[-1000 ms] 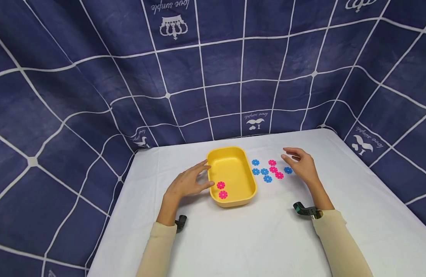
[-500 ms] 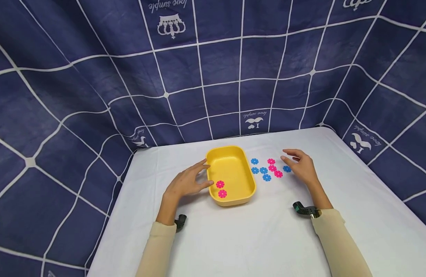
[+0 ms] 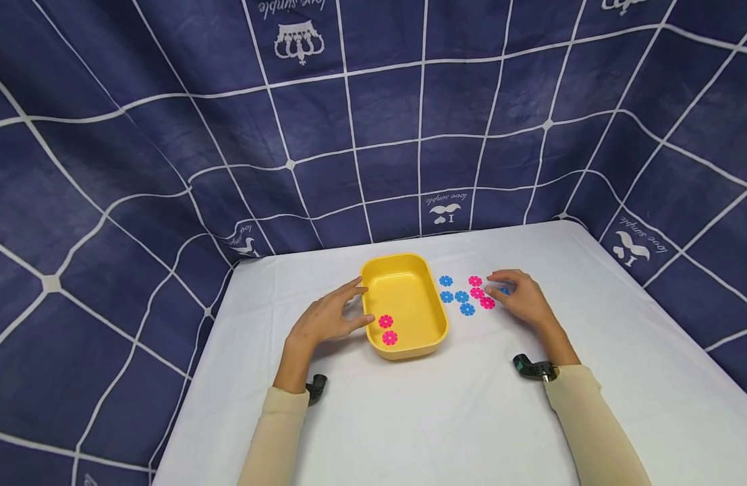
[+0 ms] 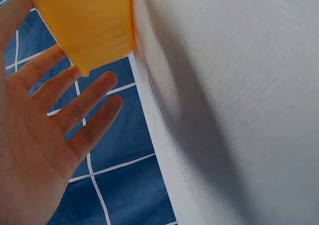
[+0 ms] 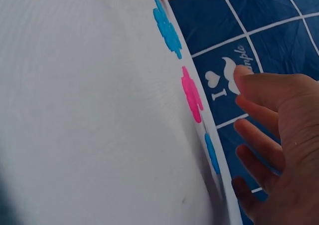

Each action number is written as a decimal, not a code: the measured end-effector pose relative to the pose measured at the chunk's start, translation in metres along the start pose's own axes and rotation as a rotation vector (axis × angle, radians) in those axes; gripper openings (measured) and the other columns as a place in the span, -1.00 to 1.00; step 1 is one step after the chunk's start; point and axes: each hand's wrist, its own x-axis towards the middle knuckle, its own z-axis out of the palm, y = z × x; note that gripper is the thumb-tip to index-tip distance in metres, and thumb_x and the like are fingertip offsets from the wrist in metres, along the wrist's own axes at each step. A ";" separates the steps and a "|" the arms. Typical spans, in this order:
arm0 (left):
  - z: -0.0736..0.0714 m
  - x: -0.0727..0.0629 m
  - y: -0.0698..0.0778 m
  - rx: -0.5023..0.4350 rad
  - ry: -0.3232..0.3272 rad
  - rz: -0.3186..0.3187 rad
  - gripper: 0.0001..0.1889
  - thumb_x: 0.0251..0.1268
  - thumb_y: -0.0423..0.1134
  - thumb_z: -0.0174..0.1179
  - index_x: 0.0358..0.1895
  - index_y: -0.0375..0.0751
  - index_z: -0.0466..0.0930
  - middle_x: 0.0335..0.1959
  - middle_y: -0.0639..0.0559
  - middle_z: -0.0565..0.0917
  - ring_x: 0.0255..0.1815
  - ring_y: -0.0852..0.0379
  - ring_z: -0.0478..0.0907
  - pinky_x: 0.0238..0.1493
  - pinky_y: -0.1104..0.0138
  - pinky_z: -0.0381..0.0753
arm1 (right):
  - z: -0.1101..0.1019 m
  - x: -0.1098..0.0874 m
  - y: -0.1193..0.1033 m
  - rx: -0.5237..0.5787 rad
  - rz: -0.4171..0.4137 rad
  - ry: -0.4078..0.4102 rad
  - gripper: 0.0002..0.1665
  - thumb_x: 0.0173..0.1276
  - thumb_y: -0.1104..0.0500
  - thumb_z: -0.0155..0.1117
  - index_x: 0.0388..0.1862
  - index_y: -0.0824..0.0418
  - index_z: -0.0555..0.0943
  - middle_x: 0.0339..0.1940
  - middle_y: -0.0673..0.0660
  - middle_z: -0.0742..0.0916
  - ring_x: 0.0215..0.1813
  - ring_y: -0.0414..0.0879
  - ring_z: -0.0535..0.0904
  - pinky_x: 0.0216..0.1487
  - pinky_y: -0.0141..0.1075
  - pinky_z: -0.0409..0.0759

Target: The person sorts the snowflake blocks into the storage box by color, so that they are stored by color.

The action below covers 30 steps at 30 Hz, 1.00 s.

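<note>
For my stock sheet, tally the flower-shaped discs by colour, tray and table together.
Pink discs: 5 (2 in the tray, 3 on the table)
Blue discs: 5 (all on the table, one partly hidden by the right hand in the head view)
Total: 10

2 beige sleeves (image 3: pixel 279 432), black wrist cameras (image 3: pixel 531 368)

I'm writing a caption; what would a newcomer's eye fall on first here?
Likely the yellow tray on the white table, two pink discs in its near end and the left hand at its rim. Next, the blue and pink discs right of it, by the right hand. Behind hangs a blue curtain with white grid lines.
</note>
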 end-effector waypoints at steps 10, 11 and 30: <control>0.002 0.000 -0.001 -0.004 0.007 -0.005 -0.18 0.35 0.39 0.34 0.58 0.10 0.49 0.72 0.21 0.27 0.64 0.01 0.36 0.51 -0.10 0.48 | 0.002 -0.003 0.004 -0.021 -0.001 -0.072 -0.61 0.40 0.19 0.56 0.13 0.34 0.78 0.37 0.45 0.65 0.50 0.46 0.43 0.56 0.39 0.25; 0.002 0.000 -0.002 -0.006 0.008 -0.005 -0.18 0.35 0.39 0.34 0.58 0.10 0.49 0.72 0.21 0.27 0.64 0.01 0.36 0.51 -0.11 0.48 | 0.002 -0.003 0.005 -0.024 -0.002 -0.079 -0.62 0.39 0.20 0.56 0.12 0.34 0.79 0.37 0.45 0.65 0.51 0.46 0.41 0.56 0.40 0.23; 0.002 0.002 0.000 -0.032 0.003 0.002 -0.19 0.35 0.33 0.39 0.57 0.03 0.51 0.72 0.17 0.27 0.65 -0.03 0.35 0.52 -0.13 0.47 | 0.004 -0.008 0.014 -0.115 0.019 -0.161 -0.58 0.35 0.08 0.62 0.09 0.28 0.81 0.48 0.37 0.57 0.59 0.42 0.27 0.56 0.45 0.19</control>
